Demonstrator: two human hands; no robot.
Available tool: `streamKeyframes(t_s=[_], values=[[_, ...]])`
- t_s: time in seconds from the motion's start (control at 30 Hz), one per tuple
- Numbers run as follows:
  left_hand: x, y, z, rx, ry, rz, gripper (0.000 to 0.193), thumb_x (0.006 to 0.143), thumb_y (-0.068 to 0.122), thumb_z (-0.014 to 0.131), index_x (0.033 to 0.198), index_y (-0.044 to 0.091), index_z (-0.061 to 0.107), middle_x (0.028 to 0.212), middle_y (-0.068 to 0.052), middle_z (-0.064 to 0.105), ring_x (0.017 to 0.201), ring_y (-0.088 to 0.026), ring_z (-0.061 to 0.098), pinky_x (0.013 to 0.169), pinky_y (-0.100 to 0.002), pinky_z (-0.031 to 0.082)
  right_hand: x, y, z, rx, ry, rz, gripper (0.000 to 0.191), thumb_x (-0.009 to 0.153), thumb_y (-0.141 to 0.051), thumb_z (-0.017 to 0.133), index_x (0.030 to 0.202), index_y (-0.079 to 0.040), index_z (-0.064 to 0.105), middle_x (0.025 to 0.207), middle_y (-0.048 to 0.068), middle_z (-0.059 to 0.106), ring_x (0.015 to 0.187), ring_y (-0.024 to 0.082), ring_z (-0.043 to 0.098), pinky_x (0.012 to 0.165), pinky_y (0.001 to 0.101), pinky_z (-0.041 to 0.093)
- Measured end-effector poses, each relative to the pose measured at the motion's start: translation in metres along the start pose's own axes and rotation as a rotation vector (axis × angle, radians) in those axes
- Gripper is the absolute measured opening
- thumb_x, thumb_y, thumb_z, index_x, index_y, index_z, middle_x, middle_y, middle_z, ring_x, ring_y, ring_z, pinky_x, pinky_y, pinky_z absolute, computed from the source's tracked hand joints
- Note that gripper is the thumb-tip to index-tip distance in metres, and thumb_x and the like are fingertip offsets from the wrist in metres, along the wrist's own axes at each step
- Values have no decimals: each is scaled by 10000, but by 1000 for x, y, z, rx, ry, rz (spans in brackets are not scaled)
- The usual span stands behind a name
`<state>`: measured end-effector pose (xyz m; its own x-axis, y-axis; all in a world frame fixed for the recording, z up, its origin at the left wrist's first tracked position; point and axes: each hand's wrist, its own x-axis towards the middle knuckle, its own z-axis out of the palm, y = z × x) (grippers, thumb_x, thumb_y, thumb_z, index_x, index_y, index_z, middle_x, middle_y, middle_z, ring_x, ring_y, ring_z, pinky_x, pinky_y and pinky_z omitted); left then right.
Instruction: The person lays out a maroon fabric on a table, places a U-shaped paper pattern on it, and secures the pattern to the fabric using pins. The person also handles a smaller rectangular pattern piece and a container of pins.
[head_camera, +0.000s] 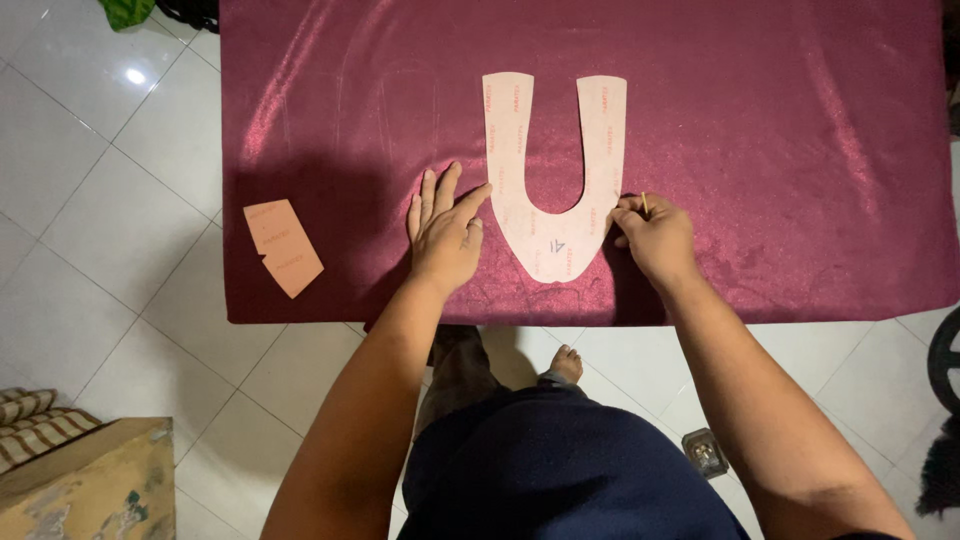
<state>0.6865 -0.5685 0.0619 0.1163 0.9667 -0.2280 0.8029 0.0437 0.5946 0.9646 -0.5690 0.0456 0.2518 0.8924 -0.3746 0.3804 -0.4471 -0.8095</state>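
On the maroon fabric (760, 120) spread over the desk, a small pink card pattern piece (283, 247) lies at nine o'clock. The left hand (446, 232), fingers spread flat and gripping nothing, presses the U-shaped pink pattern (556, 180) at centre. At three o'clock, the right hand (653, 236) pinches a thin yellow pencil (644, 204) against the pattern's right edge. Tracing looks underway; no finished outline shows on the cloth.

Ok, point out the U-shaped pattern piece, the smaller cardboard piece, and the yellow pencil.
U-shaped pattern piece (553, 245), head view, on its rounded base.
smaller cardboard piece (283, 246), head view, on its middle.
yellow pencil (644, 203), head view, on the tip above the right hand (655, 238).
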Motion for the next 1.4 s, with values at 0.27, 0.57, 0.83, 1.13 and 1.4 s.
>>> streamKeyframes(t_s=[0.27, 0.57, 0.83, 1.13, 1.4], values=[[-1, 0, 2, -1, 42, 34, 493, 959, 176, 558, 1440, 278, 591, 1689, -45, 211, 1575, -326, 58, 1268, -474, 12, 11, 1, -14, -110, -25, 15, 190, 961, -101, 712, 1138, -65, 771, 902, 37, 742, 637, 103, 605, 594, 268, 524], [3, 4, 3, -46, 51, 29, 449, 970, 182, 576, 1410, 256, 618, 1688, -47, 223, 1576, -351, 55, 1268, -501, 24, 17, 5, -29, -432, -168, -177, 406, 950, -120, 669, 1339, -232, 698, 1123, 114, 597, 1045, 255, 608, 958, 365, 495], [9, 10, 4, -51, 0, -52, 473, 968, 150, 564, 1428, 250, 601, 1690, -50, 164, 1570, -346, 8, 1246, -556, -17, 18, 2, -32, -410, -255, -76, 488, 942, -107, 666, 1398, -279, 648, 1110, 89, 529, 1048, 234, 566, 977, 357, 476], [10, 6, 1, -89, 11, -59, 443, 966, 122, 562, 1380, 260, 641, 1697, -23, 184, 1583, -322, 5, 1267, -521, -18, 20, 8, -31, -376, -268, -63, 494, 938, -111, 665, 1407, -266, 647, 1124, 100, 537, 1045, 248, 574, 984, 372, 483], [12, -1, -2, -89, 42, -46, 477, 935, 106, 577, 1380, 267, 643, 1689, -34, 196, 1577, -326, 22, 1253, -503, -44, 18, -2, -27, -409, -256, -60, 471, 938, -129, 680, 1395, -238, 646, 1217, 97, 580, 1137, 247, 596, 1014, 374, 479]])
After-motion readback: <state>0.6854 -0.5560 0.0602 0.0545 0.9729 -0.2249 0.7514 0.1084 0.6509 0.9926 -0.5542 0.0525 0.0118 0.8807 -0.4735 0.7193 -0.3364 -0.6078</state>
